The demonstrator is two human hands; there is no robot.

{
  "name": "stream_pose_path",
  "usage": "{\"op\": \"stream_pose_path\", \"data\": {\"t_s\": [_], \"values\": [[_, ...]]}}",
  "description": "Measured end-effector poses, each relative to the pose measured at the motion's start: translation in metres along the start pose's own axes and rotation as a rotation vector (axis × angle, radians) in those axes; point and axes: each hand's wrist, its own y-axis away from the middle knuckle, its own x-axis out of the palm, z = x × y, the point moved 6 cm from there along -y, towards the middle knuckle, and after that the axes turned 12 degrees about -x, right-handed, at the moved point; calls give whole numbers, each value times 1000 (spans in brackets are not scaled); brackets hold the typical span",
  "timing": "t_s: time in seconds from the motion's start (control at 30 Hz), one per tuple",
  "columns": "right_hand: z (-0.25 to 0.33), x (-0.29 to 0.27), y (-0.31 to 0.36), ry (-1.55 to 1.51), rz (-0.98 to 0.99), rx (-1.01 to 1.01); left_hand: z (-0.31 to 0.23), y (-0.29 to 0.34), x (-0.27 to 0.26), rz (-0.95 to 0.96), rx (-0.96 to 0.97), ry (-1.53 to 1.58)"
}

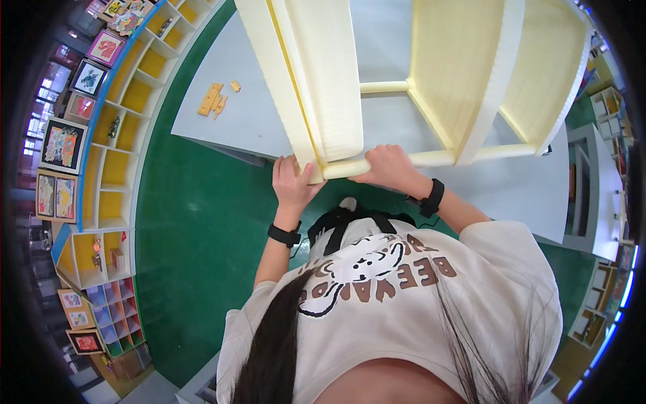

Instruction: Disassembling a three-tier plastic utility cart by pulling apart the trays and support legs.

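Note:
A pale cream rack [464, 74] with several broad boards joined by round rods lies across the grey table [232, 67]. At its near left corner, my left hand [294, 183] is closed round the end of a long flat rail [282, 81], by the tip of the near round rod [346, 168]. Just to the right, my right hand [390, 166] grips that same rod, its fingers wrapped over it. A wide board [330, 74] leans up beside the rail. Part of the rod is hidden under my right hand.
Small tan wooden pieces [211, 101] lie on the table's left part. Green floor [195, 256] spreads below the table edge. A white and yellow cubby shelf [128, 135] with framed pictures curves along the left. A grey cabinet [595, 195] stands at the right.

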Motion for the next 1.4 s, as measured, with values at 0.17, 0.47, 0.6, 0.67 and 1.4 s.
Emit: {"op": "stream_pose_path", "data": {"t_s": [0.17, 0.47, 0.6, 0.67, 1.4], "values": [[1, -5, -3, 0, 66, 24, -13, -3, 5, 61, 84, -112], [5, -7, 1, -22, 144, 47, -16, -2, 1, 8, 121, -162], [3, -15, -4, -4, 109, 1, -15, -14, 1, -10, 153, -172], [1, -13, -1, 19, 85, -17, -16, -16, 2, 15, 164, -198], [-9, -51, -10, 121, -58, -53, -32, -63, -5, 90, 155, -140]]}}
